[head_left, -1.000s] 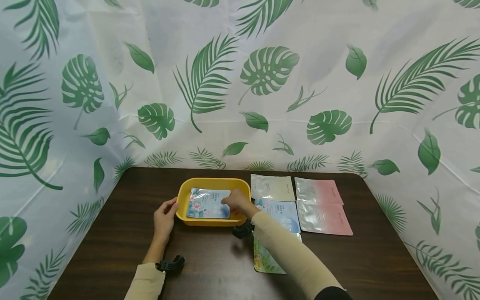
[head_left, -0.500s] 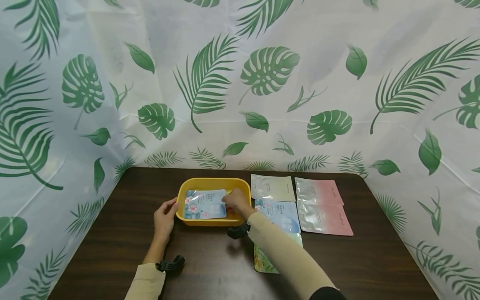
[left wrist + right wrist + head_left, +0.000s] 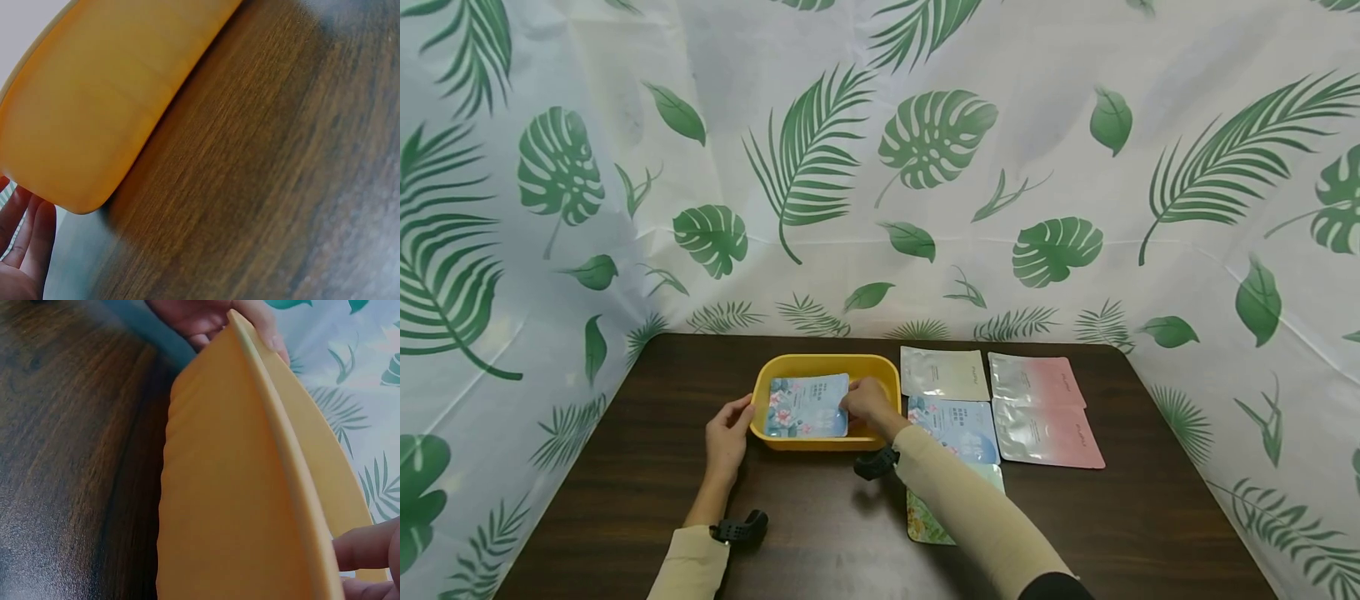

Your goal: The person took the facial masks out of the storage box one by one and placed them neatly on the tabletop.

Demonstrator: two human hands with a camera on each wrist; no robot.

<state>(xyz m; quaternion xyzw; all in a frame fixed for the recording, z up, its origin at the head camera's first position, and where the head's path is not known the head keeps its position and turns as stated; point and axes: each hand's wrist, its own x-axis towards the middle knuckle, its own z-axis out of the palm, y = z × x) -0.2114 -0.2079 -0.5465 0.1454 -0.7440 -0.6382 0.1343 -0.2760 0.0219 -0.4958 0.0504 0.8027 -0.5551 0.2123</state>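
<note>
My left hand point(image 3: 727, 435) holds the left end of a yellow tray point(image 3: 827, 446), thumb over its rim in the right wrist view. Inside the tray lies a blue flowered sheet mask packet point(image 3: 805, 406). My right hand point(image 3: 868, 402) reaches in over the tray's right side and pinches the packet's right edge. Another blue sheet mask packet point(image 3: 966, 429) lies on the table beside the tray, partly under my right forearm in the head view. The left wrist view shows the tray's outer wall point(image 3: 94, 106) and my left fingers point(image 3: 40, 234) at its end.
Right of the tray lie a cream packet point(image 3: 943, 372), two pink packets point(image 3: 1052, 379) and a green flowered packet point(image 3: 928, 521), which my right sleeve point(image 3: 977, 500) partly covers. A leaf-printed curtain point(image 3: 880, 167) hangs behind the dark wooden table point(image 3: 820, 517).
The blue packet in the tray has shifted left, away from the tray's right side. My right hand has moved slightly left with it; the left hand stays at the tray's end.
</note>
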